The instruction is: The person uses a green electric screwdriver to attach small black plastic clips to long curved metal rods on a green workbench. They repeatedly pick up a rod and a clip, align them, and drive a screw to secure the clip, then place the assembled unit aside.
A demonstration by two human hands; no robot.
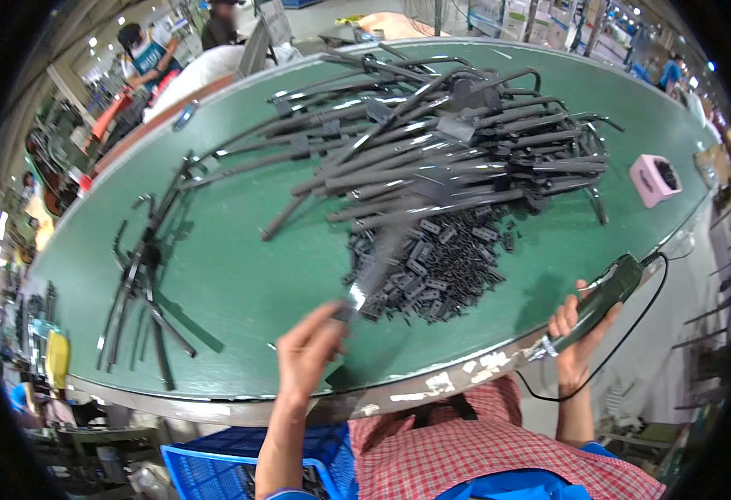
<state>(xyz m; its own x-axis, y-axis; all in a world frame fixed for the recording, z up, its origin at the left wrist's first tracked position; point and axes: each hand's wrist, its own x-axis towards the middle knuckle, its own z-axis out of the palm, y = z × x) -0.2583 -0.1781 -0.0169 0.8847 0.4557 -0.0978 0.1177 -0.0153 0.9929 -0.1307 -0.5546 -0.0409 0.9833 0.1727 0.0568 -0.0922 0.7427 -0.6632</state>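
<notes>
My left hand point(309, 346) is closed on the near end of a dark metal tube point(386, 250), smeared by motion, that slants up and away over the table. The tube's far end blends into the pile of bent black metal tubes point(415, 167), many with small black plastic pieces attached. In my right hand point(578, 329), at the table's front right edge, is a dark green corded electric screwdriver point(605, 300), its tip pointing down and left. Just beyond my left hand lies a heap of small black plastic parts and screws point(444, 267).
At the left of the green table point(240, 258) stands a cluster of assembled black tubes point(144, 275). A pink box point(655, 181) with dark contents sits at the right. The screwdriver's black cord point(632, 362) loops off the edge. Below is a blue basket point(207, 467). People work at the far left.
</notes>
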